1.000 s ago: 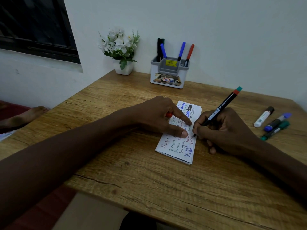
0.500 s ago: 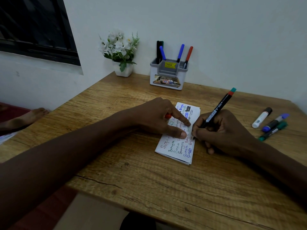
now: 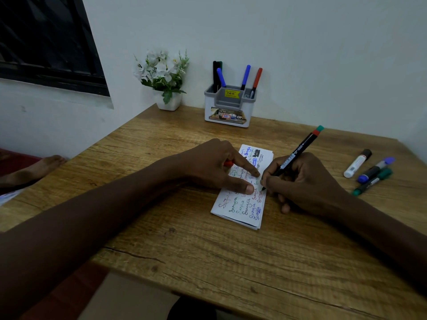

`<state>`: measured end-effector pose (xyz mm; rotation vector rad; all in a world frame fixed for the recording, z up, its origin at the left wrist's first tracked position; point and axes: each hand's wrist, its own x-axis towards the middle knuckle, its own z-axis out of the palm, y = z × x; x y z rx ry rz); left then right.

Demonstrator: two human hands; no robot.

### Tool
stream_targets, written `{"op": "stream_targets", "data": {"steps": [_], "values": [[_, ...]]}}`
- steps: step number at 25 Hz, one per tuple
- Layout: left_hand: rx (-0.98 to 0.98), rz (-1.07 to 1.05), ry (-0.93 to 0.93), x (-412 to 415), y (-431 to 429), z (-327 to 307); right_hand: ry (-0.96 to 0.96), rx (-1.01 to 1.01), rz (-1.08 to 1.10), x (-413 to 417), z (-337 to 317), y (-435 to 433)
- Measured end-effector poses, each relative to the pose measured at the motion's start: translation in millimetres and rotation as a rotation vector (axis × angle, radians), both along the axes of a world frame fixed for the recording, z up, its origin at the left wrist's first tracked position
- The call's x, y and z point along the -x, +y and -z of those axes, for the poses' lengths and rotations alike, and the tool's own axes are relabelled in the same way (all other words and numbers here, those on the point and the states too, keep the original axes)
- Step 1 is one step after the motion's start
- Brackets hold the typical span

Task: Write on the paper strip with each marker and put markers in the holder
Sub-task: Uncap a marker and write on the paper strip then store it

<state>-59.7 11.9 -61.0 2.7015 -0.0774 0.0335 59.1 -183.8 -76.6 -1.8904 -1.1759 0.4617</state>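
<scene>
A white paper strip (image 3: 240, 209), covered in coloured handwriting, lies in the middle of the wooden table (image 3: 208, 262). My left hand (image 3: 215, 165) presses it down with thumb and forefinger and has a red cap (image 3: 228, 163) tucked under the fingers. My right hand (image 3: 302, 181) grips a black marker (image 3: 298, 152) with a red and green end, its tip touching the strip's right edge. The grey and white holder (image 3: 230, 107) stands at the back by the wall with several markers upright in it.
Three more markers (image 3: 369, 172) lie on the table to the right: a white one, a blue-capped one and a green one. A small white pot of flowers (image 3: 165, 77) stands left of the holder. A bare foot (image 3: 34, 168) rests beyond the table's left edge.
The marker tip has moved a little down along the strip's right edge, and the marker's top end has shifted slightly left. My left hand has stayed on the paper.
</scene>
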Motion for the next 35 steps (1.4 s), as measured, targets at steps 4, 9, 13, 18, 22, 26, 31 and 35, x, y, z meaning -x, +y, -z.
{"op": "stream_targets", "data": {"steps": [4,9,13,18,22,26,31,35], "values": [[0.033,-0.086,-0.092,2.7,4.8,9.8,0.168,-0.165,0.046,1.0,-1.9,-2.1],[0.38,-0.235,-0.195,9.7,5.3,11.0,0.306,-0.381,0.104,-0.5,-3.4,-4.3],[0.346,-0.185,-0.193,7.3,-4.4,14.2,0.47,-0.483,0.099,-4.6,-3.6,-6.3],[0.518,-0.166,-0.276,4.2,-6.7,21.6,0.864,-0.523,0.025,-11.4,-7.9,-7.0],[0.542,-0.17,-0.314,1.6,-3.5,24.3,0.802,-0.492,0.031,-8.7,-7.2,-4.6],[0.563,-0.154,-0.326,1.7,-4.2,24.2,0.761,-0.462,0.016,-9.5,-5.5,-4.1],[0.581,-0.17,-0.316,1.7,-3.6,25.3,0.53,-0.331,0.032,-7.4,-1.0,-6.3],[0.476,-0.184,-0.36,0.9,-5.0,29.6,0.348,-0.247,0.009,-3.7,3.7,-2.5]]}}
